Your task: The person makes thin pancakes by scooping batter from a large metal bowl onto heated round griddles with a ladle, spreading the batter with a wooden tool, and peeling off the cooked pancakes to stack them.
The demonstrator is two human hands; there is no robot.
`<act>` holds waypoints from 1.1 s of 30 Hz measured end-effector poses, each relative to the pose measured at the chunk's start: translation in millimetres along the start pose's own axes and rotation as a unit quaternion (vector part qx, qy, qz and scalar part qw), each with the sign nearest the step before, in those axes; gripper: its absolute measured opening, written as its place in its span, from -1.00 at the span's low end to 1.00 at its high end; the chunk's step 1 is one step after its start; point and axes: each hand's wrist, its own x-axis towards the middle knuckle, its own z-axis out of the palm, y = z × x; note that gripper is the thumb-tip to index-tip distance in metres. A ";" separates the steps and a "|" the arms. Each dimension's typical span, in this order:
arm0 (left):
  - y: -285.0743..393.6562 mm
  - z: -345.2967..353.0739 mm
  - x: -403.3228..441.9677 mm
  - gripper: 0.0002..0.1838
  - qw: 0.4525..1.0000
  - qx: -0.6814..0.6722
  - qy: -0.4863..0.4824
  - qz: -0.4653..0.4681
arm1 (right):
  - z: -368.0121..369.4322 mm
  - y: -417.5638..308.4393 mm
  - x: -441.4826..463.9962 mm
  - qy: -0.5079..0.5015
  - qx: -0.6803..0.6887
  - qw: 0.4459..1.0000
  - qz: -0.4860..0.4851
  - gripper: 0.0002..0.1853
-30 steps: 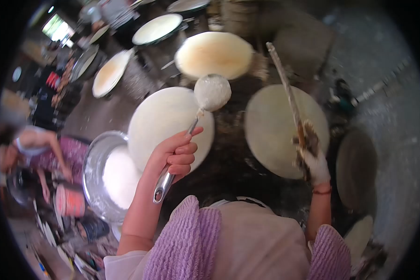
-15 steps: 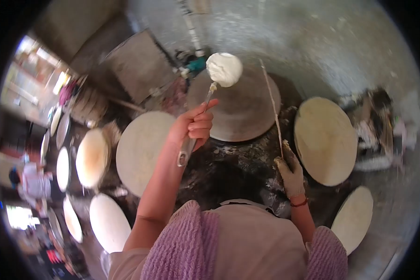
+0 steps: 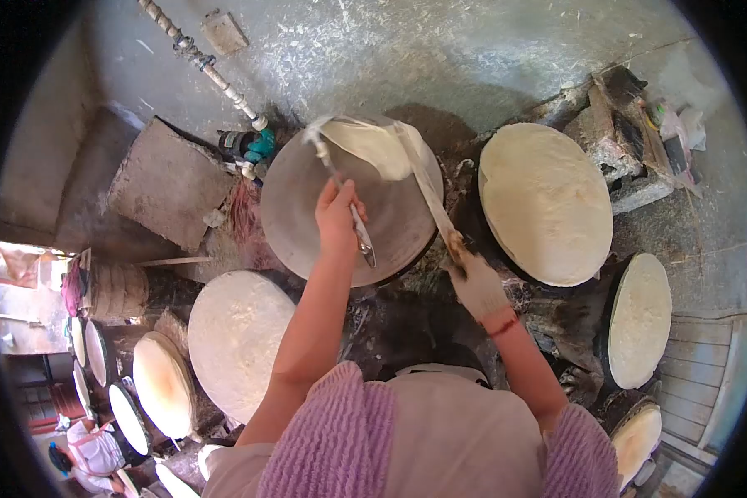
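My left hand (image 3: 337, 220) is closed round the handle of a metal ladle (image 3: 325, 156), whose bowl end is over the far left part of a large round griddle (image 3: 295, 207). Pale batter (image 3: 378, 149) lies in a wet patch across the griddle's far side, starting near the ladle. In a soiled glove, my right hand (image 3: 479, 288) grips a long flat wooden stick (image 3: 426, 189). Its blade reaches over the griddle, with its edge along the right side of the batter.
Round griddles covered with pale flatbread stand on both sides, one close at right (image 3: 544, 203) and another at left (image 3: 242, 344). Behind are a wall pipe (image 3: 212, 75), a teal valve (image 3: 261, 145) and a leaning slab (image 3: 170, 183). Another person (image 3: 95, 448) bends at far left.
The ladle, earlier raised and full of white batter, has tipped its batter onto the griddle. The stick has come down over the griddle, and the view has shifted.
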 end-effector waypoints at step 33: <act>24.4 -218.6 -275.3 -0.64 0.952 0.023 0.276 0.129 | 34.7 -124.1 82.1 -0.127 0.112 0.985 -0.043 -0.52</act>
